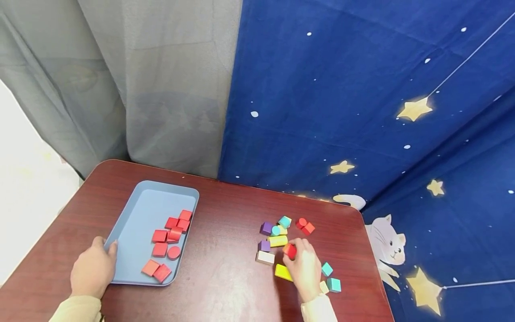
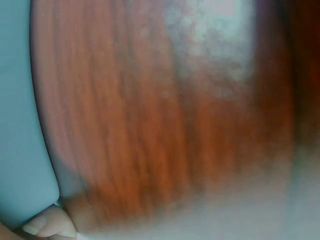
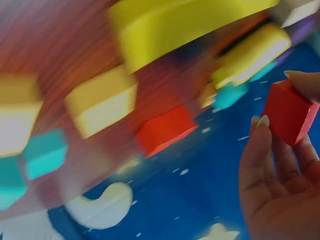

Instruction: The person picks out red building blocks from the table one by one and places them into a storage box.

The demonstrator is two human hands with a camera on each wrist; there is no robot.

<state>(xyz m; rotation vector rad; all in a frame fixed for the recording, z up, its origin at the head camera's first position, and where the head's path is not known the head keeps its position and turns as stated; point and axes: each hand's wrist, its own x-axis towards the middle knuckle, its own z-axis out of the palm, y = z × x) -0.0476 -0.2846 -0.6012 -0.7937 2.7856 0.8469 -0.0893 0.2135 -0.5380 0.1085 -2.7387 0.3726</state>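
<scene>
My right hand (image 1: 304,264) pinches a red block (image 3: 291,112) between thumb and fingertips, over the loose blocks on the right part of the table. At the near left side of a blue-grey tray (image 1: 149,194), my left hand (image 1: 93,268) grips the rim, its thumb on the tray's edge. A fingertip (image 2: 52,222) shows against the tray's outer wall (image 2: 20,125) in the left wrist view. Several red blocks (image 1: 159,250) and a red round block (image 1: 174,253) lie along the tray's right side. Another red block (image 3: 166,130) lies on the table.
Around my right hand lie a yellow block (image 1: 283,272), a yellow cylinder (image 1: 277,241), a white block (image 1: 265,257), purple blocks (image 1: 266,228) and teal blocks (image 1: 334,285). A red cylinder (image 1: 301,223) is farther back. Curtains (image 1: 297,112) hang behind the brown table (image 1: 225,268).
</scene>
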